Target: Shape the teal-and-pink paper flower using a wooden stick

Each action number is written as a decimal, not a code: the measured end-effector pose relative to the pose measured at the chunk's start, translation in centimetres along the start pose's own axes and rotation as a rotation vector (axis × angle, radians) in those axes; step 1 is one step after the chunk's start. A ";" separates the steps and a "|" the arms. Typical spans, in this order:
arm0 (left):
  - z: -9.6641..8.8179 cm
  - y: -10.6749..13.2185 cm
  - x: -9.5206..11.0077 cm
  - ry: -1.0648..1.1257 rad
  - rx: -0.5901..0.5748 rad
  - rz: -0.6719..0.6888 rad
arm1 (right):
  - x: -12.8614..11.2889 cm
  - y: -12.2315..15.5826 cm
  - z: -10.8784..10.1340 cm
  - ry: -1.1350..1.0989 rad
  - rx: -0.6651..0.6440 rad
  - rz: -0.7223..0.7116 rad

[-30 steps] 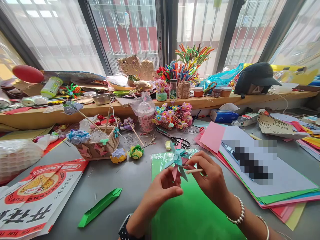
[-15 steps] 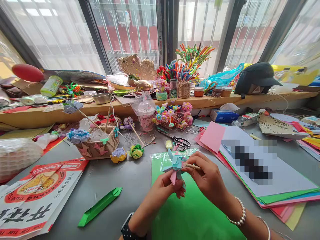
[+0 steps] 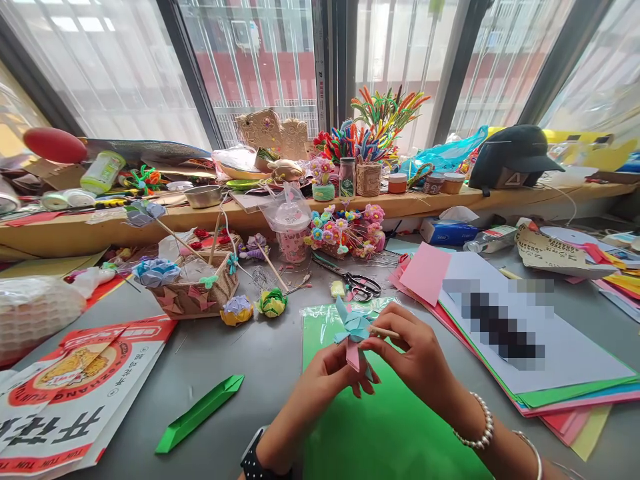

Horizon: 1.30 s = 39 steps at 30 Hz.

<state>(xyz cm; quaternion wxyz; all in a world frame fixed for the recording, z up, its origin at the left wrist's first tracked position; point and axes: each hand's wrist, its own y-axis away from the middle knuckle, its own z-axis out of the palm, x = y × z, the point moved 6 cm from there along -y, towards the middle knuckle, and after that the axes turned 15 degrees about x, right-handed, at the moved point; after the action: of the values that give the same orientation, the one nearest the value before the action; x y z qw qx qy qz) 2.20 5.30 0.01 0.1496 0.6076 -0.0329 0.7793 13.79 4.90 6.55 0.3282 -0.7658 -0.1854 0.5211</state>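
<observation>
Over the green sheet (image 3: 385, 433), left hand (image 3: 323, 377) grips paper flower (image 3: 355, 325), right hand (image 3: 423, 347) near-level left-pointing stick (image 3: 383, 331).

Left of the fingers (image 3: 407, 321), grey tabletop (image 3: 270, 347) is lying open up to a green folded strip (image 3: 200, 415). Beyond them, scissors (image 3: 349, 275) and a yellow block (image 3: 337, 289) are obstructing; rightward, stacked paper (image 3: 545, 320) is crowding passage.

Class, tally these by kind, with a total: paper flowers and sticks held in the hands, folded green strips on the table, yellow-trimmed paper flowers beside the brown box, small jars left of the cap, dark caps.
Held paper flower: 1
Held stick: 1
Folded green strip: 1
Yellow-trimmed paper flowers: 2
Small jars: 3
Dark cap: 1
Total: 9
</observation>
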 end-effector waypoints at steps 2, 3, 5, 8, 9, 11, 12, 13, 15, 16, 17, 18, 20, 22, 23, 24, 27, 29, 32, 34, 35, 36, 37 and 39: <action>0.1 0.1 0.1 -0.021 0.000 -0.012 | 0.2 0.0 -0.1 -0.010 0.005 0.015; 0.1 0.1 0.1 -0.035 0.004 -0.012 | 0.4 -0.1 -0.1 -0.009 0.004 0.022; 0.0 0.1 0.2 -0.093 0.025 0.016 | 0.7 -0.1 -0.2 0.009 -0.002 0.030; -0.8 0.0 0.8 -0.328 0.179 0.192 | 1.1 -0.1 -0.1 0.063 -0.008 0.021; -1.3 0.1 1.2 -0.445 0.269 0.293 | 1.2 0.0 -0.1 0.086 -0.011 0.021; -1.8 0.9 2.3 -0.669 0.461 0.547 | 1.3 0.0 0.1 0.131 -0.024 0.020; -1.8 1.4 2.9 -0.752 0.531 0.688 | 1.3 0.0 0.2 0.148 -0.031 0.018; -1.6 2.0 3.3 -0.814 0.577 0.825 | 1.3 0.1 0.3 0.160 -0.040 0.016; -1.2 3.1 3.9 -0.887 0.614 1.068 | 1.2 0.1 0.5 0.170 -0.053 0.015; -0.9 3.5 4.0 -0.910 0.616 1.162 | 1.2 0.1 0.5 0.169 -0.057 0.018; -0.7 3.8 4.0 -0.936 0.615 1.230 | 1.2 0.1 0.5 0.166 -0.062 0.023; -0.5 4.0 4.1 -0.967 0.614 1.279 | 1.2 0.2 0.6 0.163 -0.066 0.027; -0.3 4.0 4.0 -1.036 0.608 1.331 | 1.2 0.3 0.6 0.158 -0.073 0.034; -0.1 4.0 4.0 -1.082 0.601 1.349 | 1.1 0.3 0.7 0.156 -0.082 0.039; -0.1 4.0 4.0 -1.088 0.595 1.353 | 1.1 0.3 0.7 0.156 -0.085 0.041; 0.0 4.1 4.0 -1.085 0.588 1.356 | 1.1 0.3 0.7 0.157 -0.089 0.044; 0.0 4.1 3.9 -1.093 0.566 1.357 | 1.1 0.3 0.7 0.157 -0.102 0.061; 0.0 4.1 3.7 -1.112 0.552 1.365 | 1.3 0.3 0.7 0.152 -0.115 0.086; 0.0 4.2 3.6 -1.132 0.535 1.391 | 1.7 0.3 0.7 0.147 -0.129 0.113; 0.0 4.3 3.5 -1.135 0.527 1.407 | 1.8 0.2 0.6 0.147 -0.138 0.126; 0.0 4.3 3.5 -1.133 0.521 1.410 | 1.8 0.2 0.6 0.147 -0.144 0.132; 0.0 4.3 3.5 -1.129 0.514 1.416 | 1.9 0.2 0.6 0.147 -0.150 0.139; 0.0 4.4 3.4 -1.125 0.508 1.421 | 1.9 0.1 0.6 0.147 -0.154 0.145; 0.0 4.4 3.4 -1.118 0.502 1.435 | 1.9 0.0 0.5 0.146 -0.157 0.150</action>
<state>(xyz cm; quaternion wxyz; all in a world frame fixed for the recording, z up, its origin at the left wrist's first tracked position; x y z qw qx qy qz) 0.22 1.72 3.84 -0.5386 0.7425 -0.2975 0.2649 14.03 6.24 5.10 0.2399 -0.8368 -0.1435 0.4708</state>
